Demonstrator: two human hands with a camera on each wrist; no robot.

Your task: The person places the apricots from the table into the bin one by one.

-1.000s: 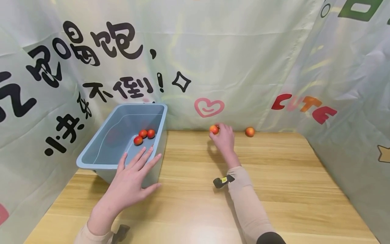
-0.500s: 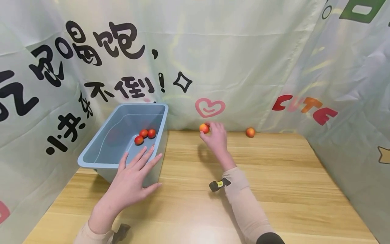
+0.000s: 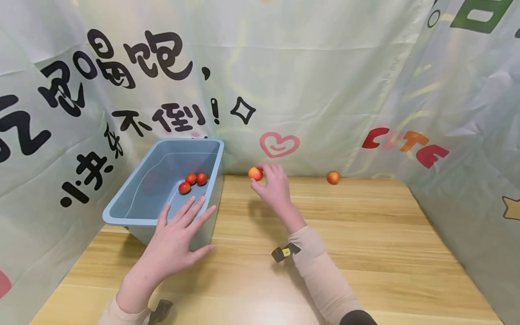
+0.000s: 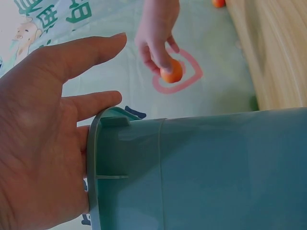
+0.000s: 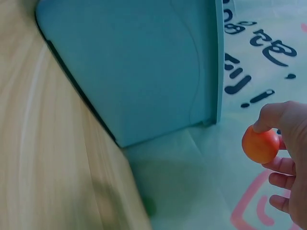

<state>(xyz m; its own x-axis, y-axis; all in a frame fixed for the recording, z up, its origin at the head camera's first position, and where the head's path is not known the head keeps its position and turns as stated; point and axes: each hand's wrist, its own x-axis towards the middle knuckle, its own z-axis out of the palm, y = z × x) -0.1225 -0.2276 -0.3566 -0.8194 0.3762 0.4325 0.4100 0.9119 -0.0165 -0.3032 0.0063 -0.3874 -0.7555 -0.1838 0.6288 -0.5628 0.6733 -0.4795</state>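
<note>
My right hand (image 3: 273, 185) pinches a small round red-orange fruit (image 3: 255, 174) between thumb and fingers, held above the table near the back curtain. In the right wrist view the fruit (image 5: 260, 144) sits at the fingertips, right of the blue plastic bin. My left hand (image 3: 172, 243) lies with spread, straight fingers over the near right corner of the bin (image 3: 130, 221). The left wrist view has this hand (image 4: 43, 134) against the bin's rim (image 4: 93, 158). Several similar fruits (image 3: 184, 188) lie inside the bin, one partly hidden by my left fingers.
Another orange-red fruit (image 3: 333, 177) lies on the wooden table (image 3: 365, 253) at its back edge, right of my right hand. A pale printed curtain (image 3: 317, 90) encloses the back and both sides. The bin stands at the back left.
My right hand has moved left with the fruit, away from the one on the table and closer to the bin. The left hand has stayed at the bin's rim.
</note>
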